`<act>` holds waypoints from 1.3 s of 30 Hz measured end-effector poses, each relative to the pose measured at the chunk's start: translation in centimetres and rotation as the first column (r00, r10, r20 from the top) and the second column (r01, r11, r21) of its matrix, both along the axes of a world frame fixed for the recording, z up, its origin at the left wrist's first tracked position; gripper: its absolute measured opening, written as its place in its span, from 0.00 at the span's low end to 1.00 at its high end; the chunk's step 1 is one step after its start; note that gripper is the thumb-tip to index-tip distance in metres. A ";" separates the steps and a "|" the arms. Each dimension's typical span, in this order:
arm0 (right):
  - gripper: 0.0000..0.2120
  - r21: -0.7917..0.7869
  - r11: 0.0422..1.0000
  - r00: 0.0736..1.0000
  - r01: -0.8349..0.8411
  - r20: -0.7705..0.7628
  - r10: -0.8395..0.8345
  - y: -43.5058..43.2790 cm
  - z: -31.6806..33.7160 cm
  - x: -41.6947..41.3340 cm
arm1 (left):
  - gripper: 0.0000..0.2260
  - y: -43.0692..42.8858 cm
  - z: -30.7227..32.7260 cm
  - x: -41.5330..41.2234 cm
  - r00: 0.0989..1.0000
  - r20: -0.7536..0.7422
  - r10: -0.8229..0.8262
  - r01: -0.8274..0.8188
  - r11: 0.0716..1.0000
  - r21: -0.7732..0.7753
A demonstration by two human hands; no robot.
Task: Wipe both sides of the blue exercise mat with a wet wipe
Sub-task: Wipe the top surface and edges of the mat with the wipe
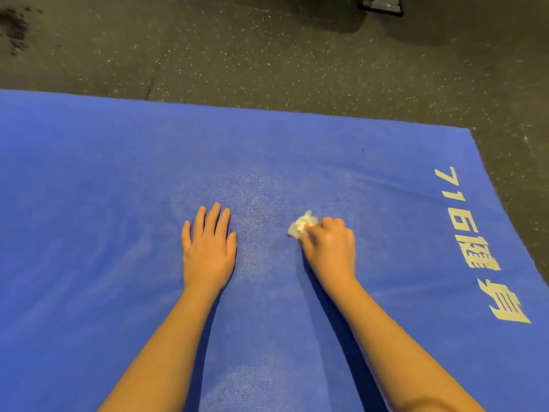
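Left hand (208,251) lies flat, fingers straight, bracing the blue exercise mat (89,203); right hand (329,248) clutches a crumpled wet wipe (300,227), which protrudes at its 11 o'clock. The mat lies spread on the speckled floor (267,55). Advisable technique: firm, overlapping strokes while the flat hand prevents creep. The far edge at 12 o'clock and the corner at 2 o'clock are near; open mat extends toward 9 o'clock.

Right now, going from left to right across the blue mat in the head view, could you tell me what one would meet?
In order: left hand pressed flat on the blue mat → wet wipe → right hand gripping that wipe → pale printed lettering near the right edge.
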State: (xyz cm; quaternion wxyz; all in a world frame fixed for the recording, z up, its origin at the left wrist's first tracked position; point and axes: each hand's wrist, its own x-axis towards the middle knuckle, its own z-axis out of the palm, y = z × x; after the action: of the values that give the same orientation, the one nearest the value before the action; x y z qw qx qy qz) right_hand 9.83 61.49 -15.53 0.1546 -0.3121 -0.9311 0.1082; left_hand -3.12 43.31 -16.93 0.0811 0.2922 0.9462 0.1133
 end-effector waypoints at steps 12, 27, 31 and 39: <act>0.13 -0.037 0.972 0.971 -0.233 -0.059 0.230 1.9 -1.1 -2.7 | 0.24 0.1 -1.1 0.2 0.994 -0.104 0.035 -0.031 0.999 0.035; 0.13 -0.135 0.980 0.964 0.143 -0.207 -0.169 3.2 -2.0 -6.3 | 0.22 2.5 -0.8 -2.7 0.977 -0.137 0.165 -0.138 0.973 0.184; 0.12 -0.135 0.973 0.961 -0.189 -0.227 0.155 0.3 -2.1 -6.7 | 0.22 2.5 -1.2 -2.8 0.974 -0.135 0.180 -0.149 0.965 0.214; 0.09 -0.090 0.984 0.982 0.151 -0.099 -0.159 6.8 -2.1 -9.1 | 0.21 2.6 -1.3 -2.8 0.968 -0.155 0.199 -0.159 0.958 0.237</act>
State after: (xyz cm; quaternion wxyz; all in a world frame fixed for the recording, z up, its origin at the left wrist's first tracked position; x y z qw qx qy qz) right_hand 0.74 68.31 -17.66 0.1984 -0.3837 -0.8892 0.1506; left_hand -5.90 45.88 -18.27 -0.0472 0.2210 0.9536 0.1991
